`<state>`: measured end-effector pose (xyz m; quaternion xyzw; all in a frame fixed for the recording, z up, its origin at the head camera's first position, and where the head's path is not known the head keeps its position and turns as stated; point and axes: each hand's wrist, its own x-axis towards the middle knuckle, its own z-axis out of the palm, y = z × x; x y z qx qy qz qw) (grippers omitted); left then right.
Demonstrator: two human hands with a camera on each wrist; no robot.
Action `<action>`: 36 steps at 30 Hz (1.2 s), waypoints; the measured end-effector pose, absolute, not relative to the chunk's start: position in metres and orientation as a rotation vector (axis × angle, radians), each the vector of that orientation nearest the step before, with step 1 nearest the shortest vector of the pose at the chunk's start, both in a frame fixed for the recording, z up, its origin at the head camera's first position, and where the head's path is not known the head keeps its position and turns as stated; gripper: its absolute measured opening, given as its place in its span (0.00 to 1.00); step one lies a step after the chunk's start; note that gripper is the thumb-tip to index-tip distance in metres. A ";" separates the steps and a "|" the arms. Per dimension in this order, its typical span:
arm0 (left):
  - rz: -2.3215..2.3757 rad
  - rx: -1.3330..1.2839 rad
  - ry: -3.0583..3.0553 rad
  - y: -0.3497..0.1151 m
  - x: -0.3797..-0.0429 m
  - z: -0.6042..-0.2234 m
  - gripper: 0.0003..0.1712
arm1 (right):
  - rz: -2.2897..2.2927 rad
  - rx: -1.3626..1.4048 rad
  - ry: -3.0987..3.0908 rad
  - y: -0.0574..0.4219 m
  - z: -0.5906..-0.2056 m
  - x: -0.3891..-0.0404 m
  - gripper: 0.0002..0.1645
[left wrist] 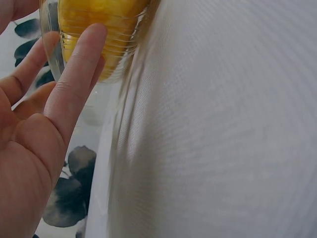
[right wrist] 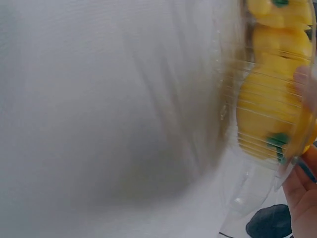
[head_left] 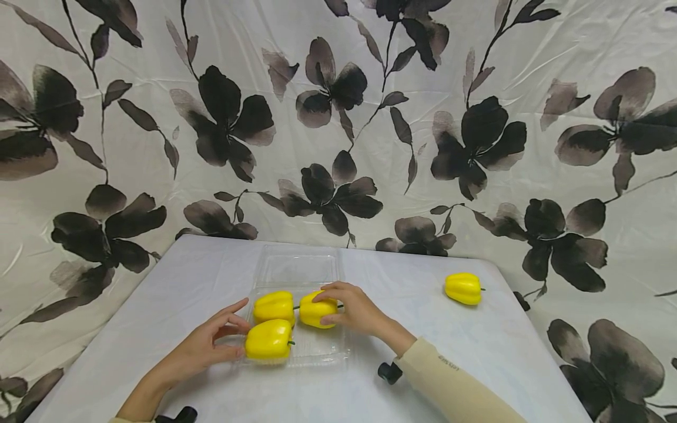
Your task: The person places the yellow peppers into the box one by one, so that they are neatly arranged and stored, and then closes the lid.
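A clear plastic clamshell container lies open on the table. Two yellow bell peppers sit along its left side, a rear one and a front one, stems to the right. My left hand is at the container's left edge beside the front pepper; in the left wrist view its extended fingers lie against the ribbed plastic wall. With thumb and fingers my right hand grips a third yellow bell pepper in the container's right rear part. The right wrist view shows that pepper through the plastic.
The container's clear lid is folded back toward the far edge of the white-covered table. Another yellow bell pepper lies at the far right. Behind the table hangs a floral cloth.
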<state>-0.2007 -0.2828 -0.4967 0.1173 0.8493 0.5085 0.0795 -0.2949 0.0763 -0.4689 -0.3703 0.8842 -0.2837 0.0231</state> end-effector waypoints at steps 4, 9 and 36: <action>1.521 0.347 2.539 -0.282 -0.201 -0.497 0.25 | -0.832 -1.159 2.715 0.078 -0.465 -0.296 0.26; 1.517 0.339 2.540 -0.282 -0.201 -0.497 0.25 | -0.804 -1.171 2.701 0.079 -0.461 -0.296 0.26; 1.522 0.315 2.530 -0.282 -0.202 -0.496 0.26 | -0.764 -1.218 2.736 0.078 -0.462 -0.297 0.26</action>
